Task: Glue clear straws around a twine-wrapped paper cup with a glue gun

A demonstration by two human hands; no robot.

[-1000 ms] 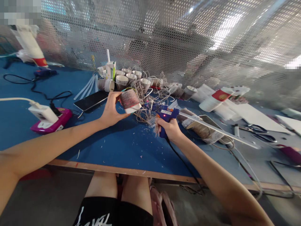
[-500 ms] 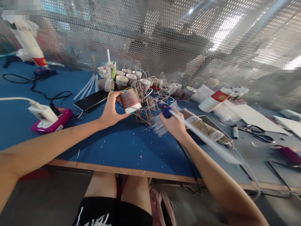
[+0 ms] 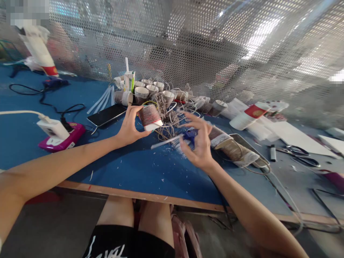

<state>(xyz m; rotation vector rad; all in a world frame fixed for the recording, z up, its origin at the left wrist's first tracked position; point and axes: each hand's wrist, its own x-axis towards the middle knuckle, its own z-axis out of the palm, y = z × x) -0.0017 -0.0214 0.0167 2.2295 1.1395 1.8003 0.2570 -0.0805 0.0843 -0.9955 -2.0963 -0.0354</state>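
My left hand [image 3: 130, 125] grips a paper cup [image 3: 151, 117] wrapped in brown and reddish cord, tilted on its side with the white rim toward me. Fingers of my right hand [image 3: 199, 143] are spread, with nothing held between them. Just behind that hand lies a blue glue gun [image 3: 190, 136], partly hidden by the fingers. A translucent glue stick [image 3: 166, 141] points left from the gun, over the blue table. Past the held cup a tangle of grey-brown cord [image 3: 169, 120] is heaped.
Several cord-wrapped cups [image 3: 141, 94] stand at the back by a perforated metal screen [image 3: 166, 39]. A phone [image 3: 106, 115] and a magenta power strip [image 3: 63, 138] are at left. Scissors [image 3: 298, 151], a lighter [image 3: 273, 153] and stacked paper cups [image 3: 248, 115] lie at right.
My right hand has let go of the glue gun and its fingers have opened. The gun has turned, its stick now pointing left. My left hand keeps holding the cup.
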